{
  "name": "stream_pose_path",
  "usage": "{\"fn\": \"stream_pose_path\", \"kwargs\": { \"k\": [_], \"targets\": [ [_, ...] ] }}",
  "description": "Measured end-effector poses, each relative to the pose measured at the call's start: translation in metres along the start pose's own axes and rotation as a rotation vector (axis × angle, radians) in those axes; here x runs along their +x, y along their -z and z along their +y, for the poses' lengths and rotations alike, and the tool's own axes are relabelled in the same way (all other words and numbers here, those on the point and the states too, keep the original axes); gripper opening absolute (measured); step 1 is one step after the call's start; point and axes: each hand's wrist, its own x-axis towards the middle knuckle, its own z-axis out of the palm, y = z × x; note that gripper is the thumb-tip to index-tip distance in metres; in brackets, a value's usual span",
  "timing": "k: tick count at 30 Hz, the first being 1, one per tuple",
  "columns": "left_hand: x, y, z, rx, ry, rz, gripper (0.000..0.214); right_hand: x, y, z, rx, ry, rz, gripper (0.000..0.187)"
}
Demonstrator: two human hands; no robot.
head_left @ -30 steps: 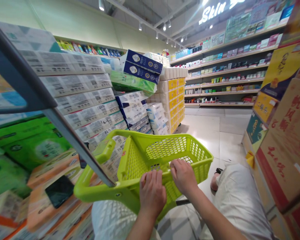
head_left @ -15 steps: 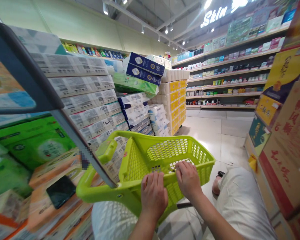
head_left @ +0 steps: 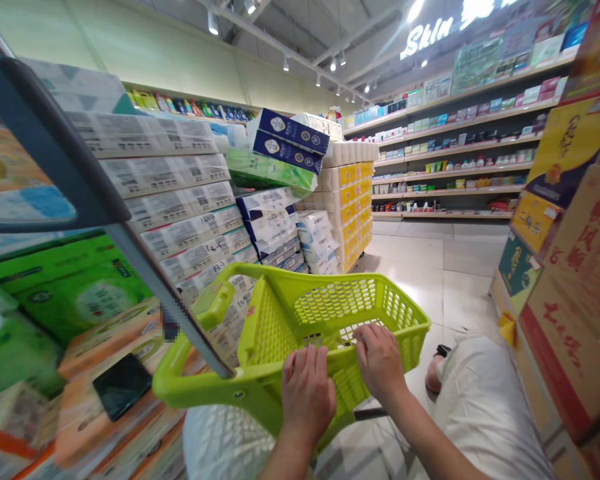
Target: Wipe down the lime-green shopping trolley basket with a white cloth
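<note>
A lime-green plastic shopping basket [head_left: 330, 307] on a rolling frame stands in front of me in a shop aisle. My left hand [head_left: 307, 390] grips its near rim, fingers curled over the edge. A little to the right, my right hand [head_left: 380, 360] also rests on the near rim with fingers bent over it. The basket's green handle loop [head_left: 180, 373] sticks out to the left. A dark grey bar [head_left: 130, 247] crosses the view from upper left down to the basket. I am low to the floor; my light trousers [head_left: 480, 400] show at lower right.
Stacked tissue and paper packs [head_left: 180, 193] fill the left side, with a black phone [head_left: 123, 385] lying on an orange pack. Cardboard boxes [head_left: 575, 267] line the right. Shelves of bottles [head_left: 445, 160] run along the back. Tiled floor [head_left: 430, 267] stretches ahead.
The basket has shifted slightly right and away. My right hand slid a little to the right along the rim; my left hand has hardly moved.
</note>
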Motion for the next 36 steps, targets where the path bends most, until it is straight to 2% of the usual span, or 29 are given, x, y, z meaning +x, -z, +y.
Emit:
{"fn": "stream_pose_path", "kwargs": {
  "k": [5, 7, 12, 15, 19, 25, 31, 36],
  "targets": [
    [-0.001, -0.004, -0.004, -0.006, -0.025, -0.002, 0.038, -0.004, -0.007, -0.035, 0.106, 0.096, -0.059, 0.018],
    [-0.002, -0.003, -0.004, 0.003, -0.025, -0.007, 0.039, -0.003, -0.004, -0.027, 0.096, 0.093, -0.063, 0.018],
    [-0.001, 0.000, -0.001, 0.017, -0.001, -0.015, 0.042, 0.002, 0.003, 0.011, -0.009, -0.002, 0.012, 0.016],
    [0.000, -0.001, -0.001, 0.003, 0.005, -0.007, 0.040, -0.001, -0.001, -0.001, 0.008, -0.013, 0.025, 0.017],
    [-0.001, -0.002, -0.002, 0.000, -0.007, 0.000, 0.041, -0.004, -0.004, -0.026, 0.085, 0.090, -0.023, 0.019],
    [-0.001, -0.004, -0.003, -0.008, -0.010, -0.001, 0.042, 0.000, 0.002, -0.010, 0.037, -0.005, 0.017, 0.018],
    [0.000, -0.004, -0.003, -0.032, -0.017, -0.015, 0.039, -0.002, -0.008, -0.033, 0.099, 0.083, -0.035, 0.018],
    [-0.002, -0.006, -0.006, -0.010, -0.029, 0.004, 0.042, 0.002, 0.001, -0.010, 0.054, 0.003, -0.021, 0.017]
  ]
}}
